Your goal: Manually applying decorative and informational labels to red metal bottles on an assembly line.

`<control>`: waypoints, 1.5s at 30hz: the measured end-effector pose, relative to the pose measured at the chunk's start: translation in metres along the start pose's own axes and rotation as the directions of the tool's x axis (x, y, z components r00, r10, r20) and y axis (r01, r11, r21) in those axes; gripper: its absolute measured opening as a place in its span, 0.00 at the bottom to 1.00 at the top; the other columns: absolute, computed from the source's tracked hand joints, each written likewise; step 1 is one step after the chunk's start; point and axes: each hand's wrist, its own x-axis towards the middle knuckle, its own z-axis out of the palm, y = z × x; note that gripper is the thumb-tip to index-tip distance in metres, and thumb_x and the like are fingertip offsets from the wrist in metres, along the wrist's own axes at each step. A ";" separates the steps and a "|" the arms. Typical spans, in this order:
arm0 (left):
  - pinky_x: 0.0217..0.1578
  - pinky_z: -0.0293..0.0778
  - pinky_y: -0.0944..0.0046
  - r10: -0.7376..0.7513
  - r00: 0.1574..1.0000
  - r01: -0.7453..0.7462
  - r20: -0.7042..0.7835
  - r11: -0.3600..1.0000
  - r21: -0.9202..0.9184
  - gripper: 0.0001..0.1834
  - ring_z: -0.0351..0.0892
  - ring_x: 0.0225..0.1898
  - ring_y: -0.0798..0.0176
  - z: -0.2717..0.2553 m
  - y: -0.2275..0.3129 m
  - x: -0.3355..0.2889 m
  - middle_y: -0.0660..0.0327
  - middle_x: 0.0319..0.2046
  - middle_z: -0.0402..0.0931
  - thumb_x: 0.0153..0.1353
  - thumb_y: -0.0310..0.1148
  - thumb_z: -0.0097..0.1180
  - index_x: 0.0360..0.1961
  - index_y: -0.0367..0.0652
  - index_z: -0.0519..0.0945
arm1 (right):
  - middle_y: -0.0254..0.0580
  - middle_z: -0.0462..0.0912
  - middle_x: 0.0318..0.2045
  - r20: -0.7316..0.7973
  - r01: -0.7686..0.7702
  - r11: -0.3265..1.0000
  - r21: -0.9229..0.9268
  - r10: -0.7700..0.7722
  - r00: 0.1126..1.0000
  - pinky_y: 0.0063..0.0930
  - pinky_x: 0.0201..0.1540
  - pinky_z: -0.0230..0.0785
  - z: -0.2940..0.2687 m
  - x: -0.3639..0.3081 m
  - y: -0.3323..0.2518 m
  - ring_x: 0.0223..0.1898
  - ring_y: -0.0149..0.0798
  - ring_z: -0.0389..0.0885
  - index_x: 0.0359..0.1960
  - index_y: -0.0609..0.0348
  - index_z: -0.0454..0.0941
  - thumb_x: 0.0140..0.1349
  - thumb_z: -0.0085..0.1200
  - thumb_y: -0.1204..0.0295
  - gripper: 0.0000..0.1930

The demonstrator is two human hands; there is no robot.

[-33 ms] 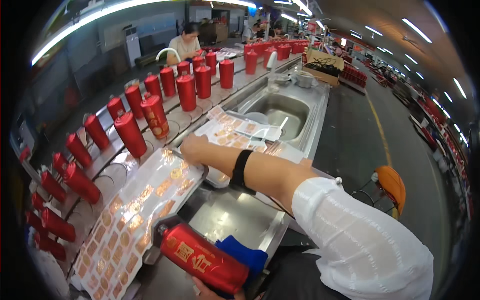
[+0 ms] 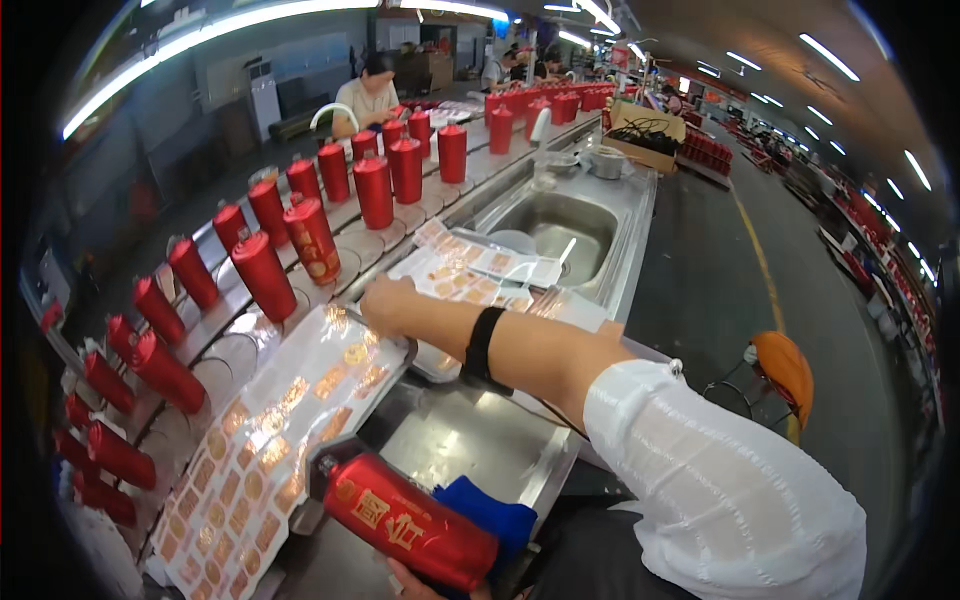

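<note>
Low in the view a red bottle [image 2: 410,520] with gold characters lies tilted, its dark neck toward the upper left. My left hand [image 2: 412,583] holds it from beneath; only part of the fingers shows. A sheet of gold and copper stickers [image 2: 262,430] slopes across the left side of the bench. At its far right corner is my right hand [image 2: 388,305], closed, with its fingertips hidden behind the hand. A second sticker sheet [image 2: 455,268] lies just beyond that hand. Beside the held bottle is a blue cloth [image 2: 487,512].
Rows of red bottles [image 2: 375,192] stand on a conveyor [image 2: 345,250] along the left and far side; one bottle [image 2: 313,240] there bears gold decoration. A steel sink [image 2: 560,235] is beyond the sheets. An orange chair [image 2: 781,375] stands at right. A person [image 2: 370,95] works across the conveyor.
The whole view has shifted slightly. Both hands keep their places, the left under the red bottle and the right at the sheet's corner.
</note>
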 end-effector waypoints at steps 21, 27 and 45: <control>0.64 0.55 0.44 -0.057 0.996 0.053 -0.072 0.997 -0.054 0.52 0.61 0.64 0.34 0.003 0.024 0.008 0.35 0.65 0.59 0.59 0.54 0.63 0.71 0.29 0.52 | 0.43 0.72 0.54 -0.054 -0.235 0.970 0.060 0.238 0.970 0.52 0.52 0.69 0.068 -0.006 0.155 0.58 0.48 0.69 0.43 0.55 0.85 0.57 0.55 0.71 0.13; 0.68 0.50 0.46 -0.025 0.987 0.013 -0.160 0.997 -0.073 0.48 0.54 0.70 0.35 0.009 0.015 0.000 0.35 0.69 0.54 0.62 0.53 0.59 0.71 0.31 0.53 | 0.47 0.72 0.54 -0.165 -0.123 0.988 0.097 0.138 0.977 0.58 0.51 0.69 0.060 0.007 0.140 0.58 0.51 0.70 0.42 0.52 0.86 0.57 0.55 0.66 0.14; 0.66 0.55 0.48 0.050 0.980 -0.049 -0.195 0.999 0.011 0.48 0.62 0.65 0.36 0.015 0.001 0.005 0.37 0.65 0.61 0.59 0.48 0.62 0.70 0.28 0.53 | 0.50 0.77 0.39 -0.460 0.653 0.756 0.034 -0.568 0.682 0.42 0.47 0.69 -0.120 -0.150 0.047 0.42 0.51 0.78 0.31 0.66 0.79 0.63 0.53 0.67 0.12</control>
